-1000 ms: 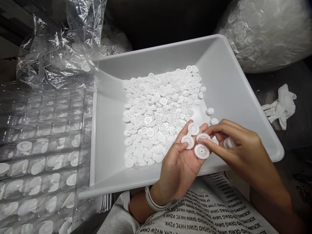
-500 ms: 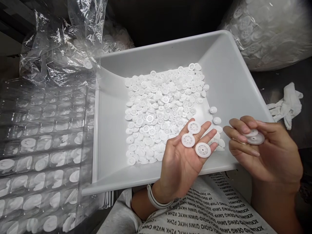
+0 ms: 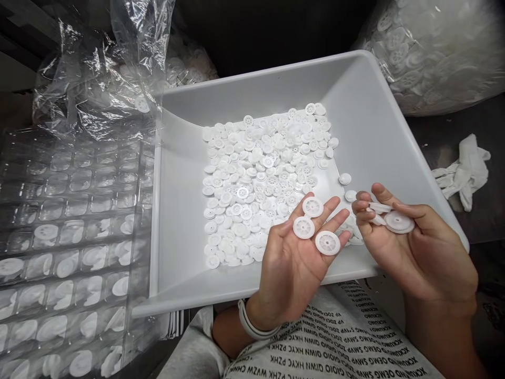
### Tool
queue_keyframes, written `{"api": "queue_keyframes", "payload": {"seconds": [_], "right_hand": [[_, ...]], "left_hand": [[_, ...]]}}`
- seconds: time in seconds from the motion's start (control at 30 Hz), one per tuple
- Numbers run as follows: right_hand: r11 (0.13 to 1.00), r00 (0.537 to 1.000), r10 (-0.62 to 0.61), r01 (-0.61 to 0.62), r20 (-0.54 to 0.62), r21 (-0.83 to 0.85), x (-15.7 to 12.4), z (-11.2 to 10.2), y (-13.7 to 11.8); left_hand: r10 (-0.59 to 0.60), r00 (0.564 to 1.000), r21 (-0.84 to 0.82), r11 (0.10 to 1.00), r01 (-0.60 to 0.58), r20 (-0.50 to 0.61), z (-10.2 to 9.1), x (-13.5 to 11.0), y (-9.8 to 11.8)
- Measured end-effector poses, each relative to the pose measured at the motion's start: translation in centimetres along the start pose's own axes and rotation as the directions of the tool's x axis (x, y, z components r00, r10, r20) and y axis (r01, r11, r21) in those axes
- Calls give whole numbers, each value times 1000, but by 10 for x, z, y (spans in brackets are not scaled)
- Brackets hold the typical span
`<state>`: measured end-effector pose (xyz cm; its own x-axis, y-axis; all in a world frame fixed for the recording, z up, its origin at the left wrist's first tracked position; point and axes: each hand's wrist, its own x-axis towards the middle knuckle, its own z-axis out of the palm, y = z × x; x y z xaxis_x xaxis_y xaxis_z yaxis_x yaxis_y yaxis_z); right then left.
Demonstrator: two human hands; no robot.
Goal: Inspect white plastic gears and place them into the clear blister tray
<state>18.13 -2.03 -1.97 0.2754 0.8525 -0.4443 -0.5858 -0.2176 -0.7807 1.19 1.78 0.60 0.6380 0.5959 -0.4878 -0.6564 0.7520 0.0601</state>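
Note:
Three white plastic gear wheels (image 3: 327, 243) rest face up on the spread fingers of my left hand (image 3: 295, 258), palm upward, over the front of a grey tub (image 3: 179, 231). In my right hand (image 3: 422, 247), several white gear wheels (image 3: 399, 222) are held between curled fingers and thumb at the tub's right front corner. The largest lies flat near the thumb; the smaller ones sit tilted at the fingertips. Below both hands, a loose pile of the same gear wheels (image 3: 256, 179) covers much of the tub's floor.
To the left lies a clear plastic compartment tray (image 3: 79, 205), its nearer pockets holding white parts. A clear bag (image 3: 106, 79) stands behind it. Another bag full of white wheels (image 3: 437, 58) is at the back right, with a crumpled white glove (image 3: 467, 168) below it.
My right hand has moved slightly left and turned more palm up, its fingers loosening so more of the wheels show. My left hand and its three wheels have barely moved.

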Motion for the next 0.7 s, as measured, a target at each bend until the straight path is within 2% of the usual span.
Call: {"api": "queue_keyframes", "payload": {"seconds": [0.2, 0.27, 0.3, 0.33, 0.37, 0.4, 0.43, 0.47, 0.53, 0.57, 0.6, 0.63, 0.67, 0.7], "right_hand": [[996, 998, -46, 49, 35, -74, -10, 7, 2], [947, 983, -179, 186, 49, -263, -19, 13, 0], [859, 956, -274, 290, 100, -423, -23, 17, -1], [705, 912, -361, 403, 193, -584, -27, 21, -3], [496, 850, -418, 508, 319, -704, -30, 25, -4], [279, 788, -419, 584, 451, -762, -31, 30, -6], [101, 738, -373, 635, 563, -766, -31, 34, -6], [-33, 703, -307, 665, 641, -746, -30, 38, -6], [-197, 669, -207, 686, 714, -700, -26, 45, -5], [-225, 660, -182, 693, 728, -685, -24, 48, -4], [-211, 657, -185, 700, 731, -682, -22, 50, -4], [-153, 658, -221, 705, 720, -692, -21, 51, -4], [-48, 678, -279, 698, 680, -715, -21, 50, -5], [130, 718, -347, 674, 603, -727, -21, 47, -8]], "left_hand": [[-6, 1000, -14, 1000, 6, 7, 0, -1, -1], [-4, 1000, -8, 1000, 5, 6, 1, -1, -1], [-4, 1000, -3, 1000, 4, 4, 1, -1, 0], [-5, 1000, 5, 1000, 5, 1, 1, -2, 0], [-13, 1000, 12, 1000, 13, -1, 1, -2, 0], [-27, 1000, 21, 999, 27, 0, 1, -2, 0], [-38, 999, 29, 999, 38, 2, 1, -2, 0], [-45, 999, 38, 998, 45, 7, 1, -3, -1], [-42, 999, 55, 998, 40, 23, 0, -3, -1], [-32, 999, 61, 998, 30, 31, 0, -4, -2], [-23, 999, 65, 998, 21, 32, 0, -3, -2], [-16, 999, 67, 998, 14, 30, 0, -3, -2], [-13, 1000, 67, 998, 11, 26, 0, -3, -2], [-11, 1000, 65, 998, 9, 23, 0, -3, -2]]}}
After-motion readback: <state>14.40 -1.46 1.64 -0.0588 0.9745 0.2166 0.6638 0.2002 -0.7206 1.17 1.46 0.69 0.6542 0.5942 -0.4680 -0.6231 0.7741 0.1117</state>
